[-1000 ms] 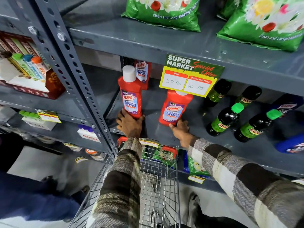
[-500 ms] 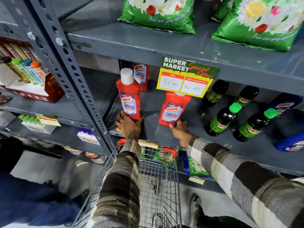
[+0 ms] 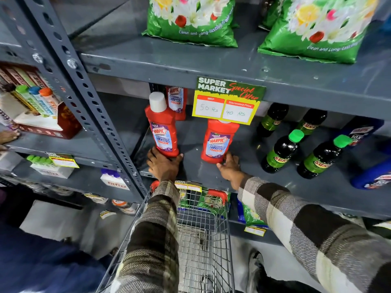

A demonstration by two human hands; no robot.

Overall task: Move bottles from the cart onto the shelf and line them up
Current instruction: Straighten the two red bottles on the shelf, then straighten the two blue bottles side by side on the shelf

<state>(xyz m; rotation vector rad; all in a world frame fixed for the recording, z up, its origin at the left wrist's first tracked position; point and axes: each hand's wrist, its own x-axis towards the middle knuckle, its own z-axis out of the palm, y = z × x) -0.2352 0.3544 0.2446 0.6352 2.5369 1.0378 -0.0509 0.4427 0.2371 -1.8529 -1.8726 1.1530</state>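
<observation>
Two red Harpic bottles stand at the front of the grey middle shelf (image 3: 190,174). My left hand (image 3: 164,166) grips the base of the left red bottle (image 3: 163,130), which has a white cap. My right hand (image 3: 229,169) holds the base of the right red bottle (image 3: 219,141); its cap is hidden behind the price card (image 3: 228,102). A third red bottle (image 3: 177,102) stands behind the left one. The wire cart (image 3: 203,235) sits right below the shelf, under my arms.
Several dark bottles with green labels (image 3: 282,151) and blue bottles (image 3: 370,176) stand to the right on the same shelf. Green detergent bags (image 3: 190,20) lie on the shelf above. A perforated upright post (image 3: 88,98) bounds the shelf on the left.
Both hands stay on the bottle bases. The two red bottles have slid slightly deeper onto the shelf, and the view has shifted a little.
</observation>
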